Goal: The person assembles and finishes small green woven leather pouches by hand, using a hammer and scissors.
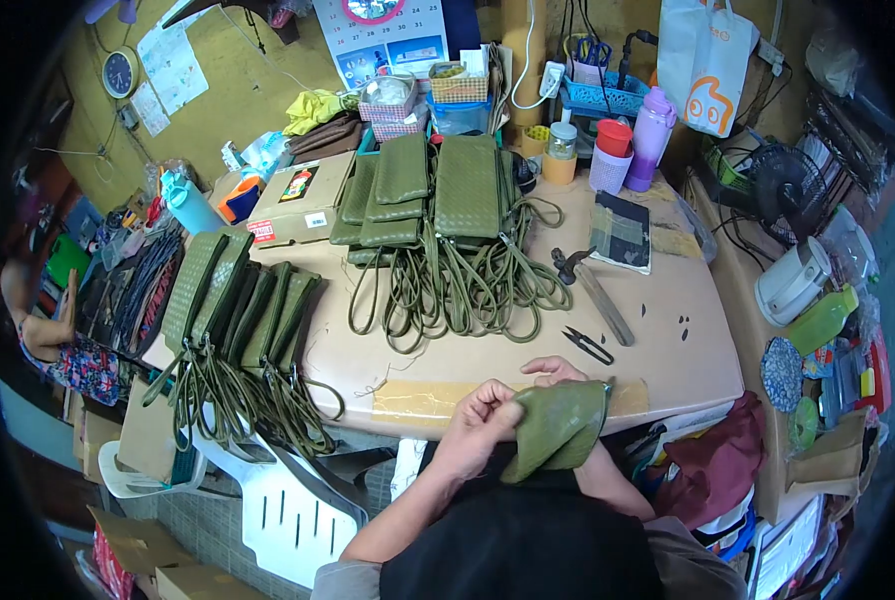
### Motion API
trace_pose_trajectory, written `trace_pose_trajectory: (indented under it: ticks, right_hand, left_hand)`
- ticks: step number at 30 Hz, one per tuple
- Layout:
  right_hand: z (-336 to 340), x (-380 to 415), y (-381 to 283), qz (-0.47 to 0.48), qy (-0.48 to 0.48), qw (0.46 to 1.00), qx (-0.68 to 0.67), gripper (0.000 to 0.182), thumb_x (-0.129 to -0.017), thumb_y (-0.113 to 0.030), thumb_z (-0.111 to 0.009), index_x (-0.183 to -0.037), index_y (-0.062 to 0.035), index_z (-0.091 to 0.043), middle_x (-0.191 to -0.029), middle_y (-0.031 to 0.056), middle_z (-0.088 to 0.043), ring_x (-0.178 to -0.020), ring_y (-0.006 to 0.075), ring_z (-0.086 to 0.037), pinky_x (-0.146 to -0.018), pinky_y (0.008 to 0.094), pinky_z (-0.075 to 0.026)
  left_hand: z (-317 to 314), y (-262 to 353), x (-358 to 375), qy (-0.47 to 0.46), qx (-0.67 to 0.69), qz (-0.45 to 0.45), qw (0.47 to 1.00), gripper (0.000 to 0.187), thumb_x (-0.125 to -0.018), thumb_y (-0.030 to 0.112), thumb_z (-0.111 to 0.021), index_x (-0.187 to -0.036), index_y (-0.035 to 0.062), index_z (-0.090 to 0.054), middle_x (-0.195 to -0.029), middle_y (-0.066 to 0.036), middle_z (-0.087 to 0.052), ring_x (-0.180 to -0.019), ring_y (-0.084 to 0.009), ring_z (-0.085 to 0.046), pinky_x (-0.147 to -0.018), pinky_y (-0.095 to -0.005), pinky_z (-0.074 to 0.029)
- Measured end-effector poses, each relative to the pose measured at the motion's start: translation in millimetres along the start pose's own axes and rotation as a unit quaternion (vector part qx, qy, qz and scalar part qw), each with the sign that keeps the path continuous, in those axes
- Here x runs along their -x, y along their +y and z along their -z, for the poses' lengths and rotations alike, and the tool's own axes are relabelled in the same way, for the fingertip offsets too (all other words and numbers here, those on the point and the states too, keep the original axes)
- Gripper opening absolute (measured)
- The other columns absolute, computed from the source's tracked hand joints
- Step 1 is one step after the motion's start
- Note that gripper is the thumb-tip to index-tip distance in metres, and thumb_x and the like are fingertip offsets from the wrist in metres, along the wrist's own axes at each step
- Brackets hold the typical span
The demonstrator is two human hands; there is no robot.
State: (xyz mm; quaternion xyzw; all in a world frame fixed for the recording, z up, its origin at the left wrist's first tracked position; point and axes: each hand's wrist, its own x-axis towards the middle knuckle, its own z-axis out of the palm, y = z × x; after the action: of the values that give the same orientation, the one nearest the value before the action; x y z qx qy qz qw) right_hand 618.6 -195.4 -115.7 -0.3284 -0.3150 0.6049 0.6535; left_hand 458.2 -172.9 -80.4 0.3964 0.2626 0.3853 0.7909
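A green pouch [560, 425] with pale smudges on its face hangs over my lap at the table's front edge. My left hand [483, 420] is closed, pinching the pouch's left edge between thumb and fingers. Behind the pouch, my right hand [556, 370] is mostly covered; its curled fingers show above the top edge and appear to hold the pouch from behind. Beyond my hands lie small black thread snips [589, 346] and a hammer [602, 300] with a wooden handle.
Green woven pouches with strap loops lie in a middle pile [468, 190] and a left pile [203, 290]. A dark-covered booklet [621, 232], a purple bottle [650, 140] and a cardboard box [301, 200] stand farther back. A white plastic chair [293, 510] is lower left; another person sits far left.
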Motion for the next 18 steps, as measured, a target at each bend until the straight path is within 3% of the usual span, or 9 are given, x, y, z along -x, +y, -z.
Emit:
trace_pose_trajectory:
  ticks: [2,6,7,10,11,14,15,17,18]
  right_hand:
    - [1.0,1.9,-5.0,-0.056,-0.117,0.991,-0.019,0.035,-0.087,-0.008,-0.056,-0.118,0.008,-0.052,-0.08,0.005,-0.062,-0.065,0.0105,-0.06,-0.061,0.026,-0.053]
    - [-23.1,20.2,-23.7,-0.074,-0.097,0.969,0.215,0.025,-0.084,-0.001,-0.058,-0.107,0.0036,-0.065,-0.083,0.0034,-0.061,-0.068,0.0079,-0.056,-0.06,0.019,-0.044]
    - [-28.5,21.6,-22.5,0.048,-0.107,0.937,0.33,0.022,-0.082,0.003,-0.058,-0.103,0.0037,-0.067,-0.082,0.0032,-0.06,-0.071,0.0086,-0.055,-0.062,0.0183,-0.041]
    - [-27.1,16.6,-11.5,0.093,-0.091,0.972,0.193,0.023,-0.08,0.004,-0.059,-0.101,0.0025,-0.068,-0.082,0.0031,-0.058,-0.075,0.0098,-0.056,-0.065,0.0193,-0.042]
    - [-35.6,12.0,-18.2,0.222,-0.074,0.904,0.357,0.019,-0.079,0.003,-0.06,-0.095,0.0015,-0.068,-0.081,0.0017,-0.055,-0.074,0.0114,-0.055,-0.067,0.0216,-0.043]
    - [-14.0,-23.9,1.5,0.203,0.038,0.888,0.411,0.009,-0.08,0.001,-0.057,-0.086,0.0009,-0.064,-0.081,0.0017,-0.055,-0.073,0.0108,-0.054,-0.066,0.0243,-0.044]
    - [-15.6,-30.6,6.1,0.04,0.106,0.971,0.21,0.009,-0.084,-0.006,-0.053,-0.078,-0.0017,-0.058,-0.079,0.001,-0.054,-0.073,0.0094,-0.053,-0.066,0.0262,-0.044]
    - [-6.9,-43.9,24.4,-0.007,0.106,0.98,0.166,0.012,-0.085,-0.011,-0.052,-0.078,-0.0033,-0.058,-0.078,0.001,-0.054,-0.073,0.0087,-0.052,-0.066,0.0265,-0.044]
    - [-1.3,-49.6,36.7,-0.063,0.107,0.985,0.12,0.016,-0.086,-0.016,-0.051,-0.077,-0.0049,-0.057,-0.077,0.001,-0.054,-0.074,0.008,-0.052,-0.067,0.0269,-0.043]
  left_hand:
    - [16.1,-1.2,1.7,-0.008,0.048,0.032,0.998,0.016,-0.087,0.02,-0.067,-0.085,0.0082,-0.056,-0.077,0.006,-0.051,-0.07,-0.0009,-0.043,-0.061,-0.0174,-0.035]
    - [20.2,7.5,2.7,-0.11,0.019,0.031,0.993,0.021,-0.085,0.023,-0.07,-0.08,0.0067,-0.057,-0.079,0.004,-0.055,-0.07,-0.0044,-0.048,-0.061,-0.0207,-0.038]
    - [15.0,11.9,7.6,-0.098,0.048,0.088,0.99,0.021,-0.085,0.023,-0.07,-0.081,0.0062,-0.058,-0.08,0.003,-0.057,-0.071,-0.0048,-0.049,-0.063,-0.0211,-0.04]
    - [16.6,7.3,8.8,-0.096,0.119,0.143,0.978,0.02,-0.087,0.023,-0.066,-0.089,0.004,-0.06,-0.087,-0.001,-0.061,-0.079,-0.0068,-0.056,-0.073,-0.022,-0.045]
    - [30.9,-2.7,0.4,-0.084,0.065,0.102,0.989,0.019,-0.088,0.021,-0.065,-0.091,0.0033,-0.06,-0.087,-0.001,-0.061,-0.079,-0.0073,-0.056,-0.073,-0.0228,-0.046]
    - [15.2,-7.7,-8.6,0.029,-0.075,-0.059,0.995,0.024,-0.086,0.023,-0.068,-0.088,0.0028,-0.055,-0.08,0.0,-0.056,-0.069,-0.0084,-0.05,-0.064,-0.0262,-0.044]
    - [15.8,-10.8,-8.4,0.074,-0.236,-0.147,0.958,0.03,-0.083,0.027,-0.07,-0.087,0.0025,-0.053,-0.079,-0.001,-0.055,-0.068,-0.0106,-0.05,-0.062,-0.0284,-0.044]
    - [14.9,-5.0,-4.6,0.094,-0.531,-0.214,0.814,0.04,-0.078,0.037,-0.071,-0.082,0.0029,-0.051,-0.072,-0.006,-0.054,-0.062,-0.0177,-0.053,-0.059,-0.0305,-0.044]
    - [14.8,-1.1,-7.6,0.094,-0.531,-0.214,0.814,0.04,-0.078,0.037,-0.071,-0.082,0.0029,-0.051,-0.072,-0.006,-0.054,-0.062,-0.0177,-0.053,-0.059,-0.0305,-0.044]
